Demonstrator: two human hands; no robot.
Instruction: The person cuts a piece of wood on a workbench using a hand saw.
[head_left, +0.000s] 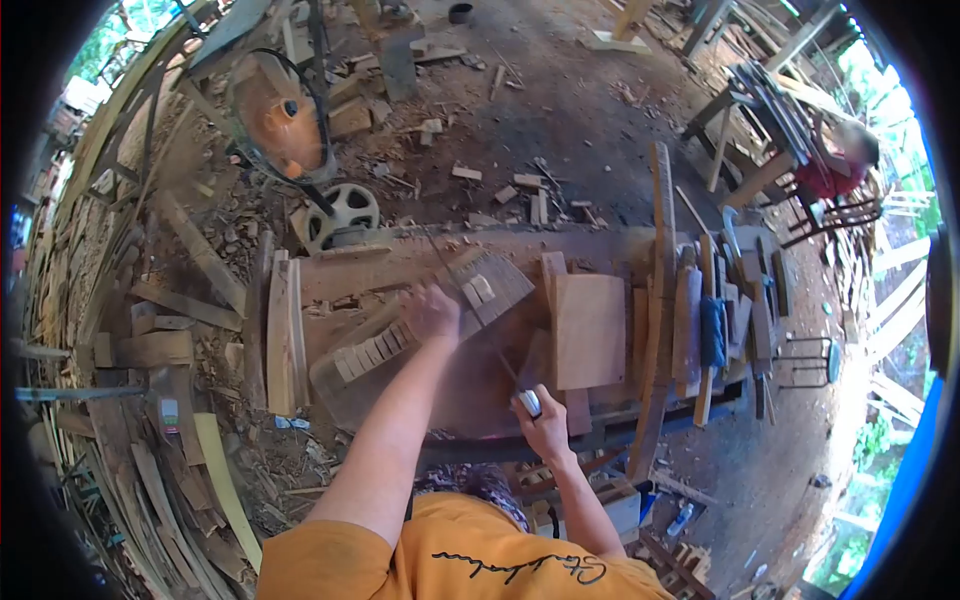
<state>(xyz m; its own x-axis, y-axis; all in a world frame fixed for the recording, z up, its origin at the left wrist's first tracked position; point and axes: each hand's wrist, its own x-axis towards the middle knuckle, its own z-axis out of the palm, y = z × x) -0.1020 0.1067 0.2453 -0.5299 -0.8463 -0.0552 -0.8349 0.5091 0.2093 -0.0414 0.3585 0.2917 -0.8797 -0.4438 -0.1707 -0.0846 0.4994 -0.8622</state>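
My left hand [433, 315] bears down on a curved wooden board [345, 375], its fingers bent over the wood and partly smeared. A row of small wooden blocks [372, 352] runs along the board beside this hand. Two pale blocks [478, 291] sit on the board's far right part. My right hand [545, 425] is closed around the handle of a handsaw, at the near side of the bench. Seen almost edge-on, the thin saw blade [482, 322] slants across the board, just right of my left hand.
The workbench [470, 400] carries a flat wooden panel [590, 332] and several upright planks at right. Beyond it stand a spoked wheel [345, 212] and a black-rimmed orange disc [285, 120]. Scrap wood litters the ground. A person [845, 165] sits at far right.
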